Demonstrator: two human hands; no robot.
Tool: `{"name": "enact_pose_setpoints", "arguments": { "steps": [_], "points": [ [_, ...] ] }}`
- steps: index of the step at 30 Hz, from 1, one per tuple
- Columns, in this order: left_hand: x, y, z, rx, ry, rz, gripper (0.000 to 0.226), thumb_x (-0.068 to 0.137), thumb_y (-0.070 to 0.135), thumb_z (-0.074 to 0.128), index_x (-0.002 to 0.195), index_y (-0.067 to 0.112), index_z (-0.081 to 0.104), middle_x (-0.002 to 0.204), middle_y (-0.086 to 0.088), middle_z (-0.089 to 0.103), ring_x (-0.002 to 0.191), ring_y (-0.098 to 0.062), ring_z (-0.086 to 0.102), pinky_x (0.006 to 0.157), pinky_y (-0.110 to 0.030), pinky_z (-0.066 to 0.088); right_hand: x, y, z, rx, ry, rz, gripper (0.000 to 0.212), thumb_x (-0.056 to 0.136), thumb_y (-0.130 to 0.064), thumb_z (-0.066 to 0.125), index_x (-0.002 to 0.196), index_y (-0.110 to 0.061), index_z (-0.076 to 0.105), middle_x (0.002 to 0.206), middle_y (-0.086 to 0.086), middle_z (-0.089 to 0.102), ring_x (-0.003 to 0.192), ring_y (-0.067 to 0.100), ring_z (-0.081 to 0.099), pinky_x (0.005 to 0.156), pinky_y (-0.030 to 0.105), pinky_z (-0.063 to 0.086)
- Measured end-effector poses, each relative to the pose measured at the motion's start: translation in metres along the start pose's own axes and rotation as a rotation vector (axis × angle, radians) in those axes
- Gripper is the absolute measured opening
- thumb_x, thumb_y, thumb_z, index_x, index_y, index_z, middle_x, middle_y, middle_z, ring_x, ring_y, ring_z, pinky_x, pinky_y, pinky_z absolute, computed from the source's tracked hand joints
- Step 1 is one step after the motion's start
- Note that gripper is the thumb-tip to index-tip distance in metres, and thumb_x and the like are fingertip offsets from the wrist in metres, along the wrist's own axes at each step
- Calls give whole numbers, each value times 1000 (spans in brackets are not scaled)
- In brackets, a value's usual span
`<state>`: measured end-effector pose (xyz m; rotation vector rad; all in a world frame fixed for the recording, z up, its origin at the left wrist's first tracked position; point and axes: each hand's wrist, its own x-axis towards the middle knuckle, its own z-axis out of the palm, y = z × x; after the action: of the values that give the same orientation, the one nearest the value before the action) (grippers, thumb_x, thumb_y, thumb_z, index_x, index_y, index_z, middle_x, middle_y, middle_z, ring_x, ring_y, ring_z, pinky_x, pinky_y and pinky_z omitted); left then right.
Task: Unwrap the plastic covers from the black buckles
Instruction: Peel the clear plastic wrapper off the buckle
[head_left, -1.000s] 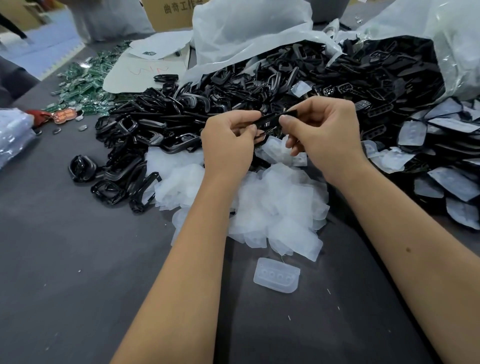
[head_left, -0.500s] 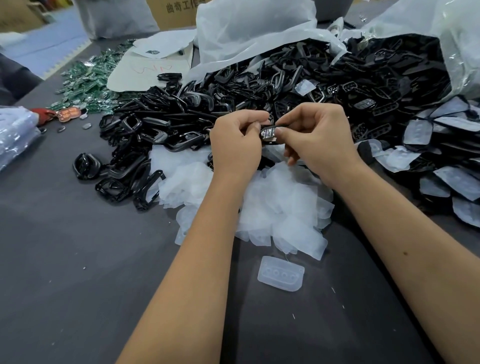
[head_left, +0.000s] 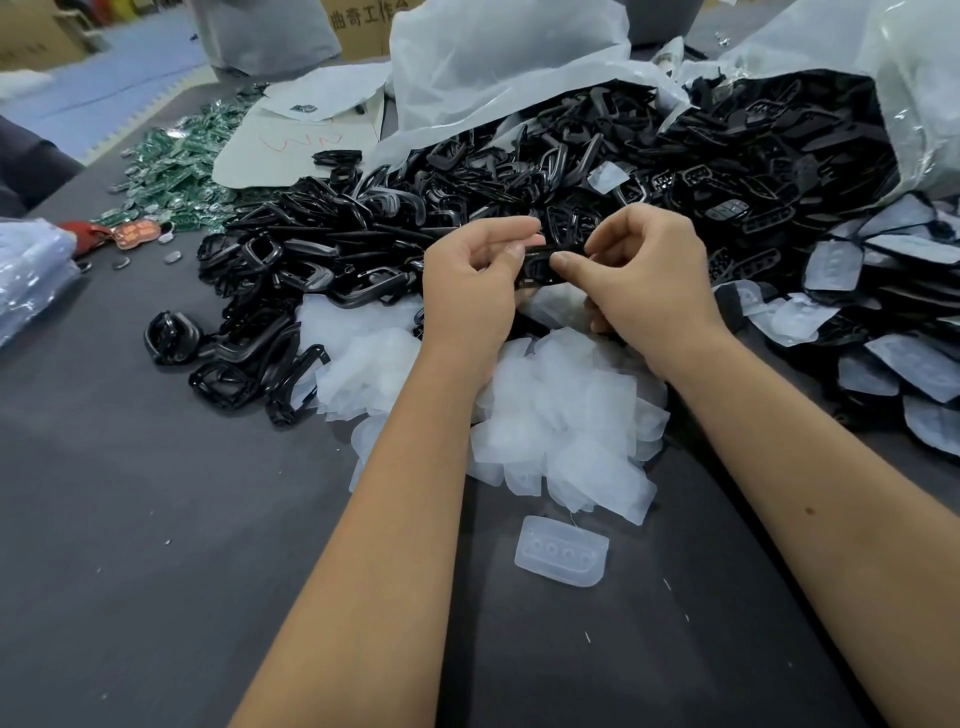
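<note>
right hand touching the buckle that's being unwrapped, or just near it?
Touching. The head view shows the right hand with its thumb tip pressed on the black buckle, which the left hand also pinches from the other side.

Dark grey cloth-covered table (head_left: 156, 545), sprawling heap of glossy black plastic buckles (head_left: 322, 270), mound of translucent white plastic covers (head_left: 561, 415) at centre, one moulded clear cover (head_left: 561, 552) lying apart nearer, scattered green circuit boards (head_left: 182, 161) far left, crumpled white plastic bags (head_left: 493, 57) behind

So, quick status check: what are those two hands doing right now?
Left hand and right hand both pinching one black buckle. Cover state unclear. Heap of clear covers right below; nothing in the way.
</note>
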<state>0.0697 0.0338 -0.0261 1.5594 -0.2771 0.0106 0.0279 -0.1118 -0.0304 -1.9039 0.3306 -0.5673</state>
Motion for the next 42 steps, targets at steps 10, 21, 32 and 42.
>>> {"name": "enact_pose_setpoints", "arguments": {
  "steps": [10,21,32,42],
  "points": [
    [-1,10,-11,-20,-98,-38,16,92,-5,70,104,5,75,73,-2,74,77,-15,74,71,-30,63,2,-3,-4,183,-136,-6,14,92,-9,79,93,-6,65,69,12,74,49,19,66,44,28,53],
    [-1,10,-10,55,-40,-17,18,84,-12,75,92,5,76,67,-4,68,61,-20,71,65,-31,62,-2,-15,-12,-120,-84,-196,24,87,-19,85,92,-4,66,68,5,73,44,18,67,41,33,53],
    [9,13,-24,-332,226,-52,17,88,-12,72,101,-1,72,78,-11,69,73,-20,69,67,-23,58,-13,-31,11,-374,-635,-311,20,77,-34,91,70,-24,75,67,-8,71,56,2,57,61,25,49],
    [10,20,-29,-675,147,-199,19,91,-11,69,103,3,71,82,-8,73,76,-18,71,64,-18,58,5,-7,-13,138,-276,-104,14,90,-11,81,82,-9,69,69,7,74,46,16,59,44,19,42]
  ]
}}
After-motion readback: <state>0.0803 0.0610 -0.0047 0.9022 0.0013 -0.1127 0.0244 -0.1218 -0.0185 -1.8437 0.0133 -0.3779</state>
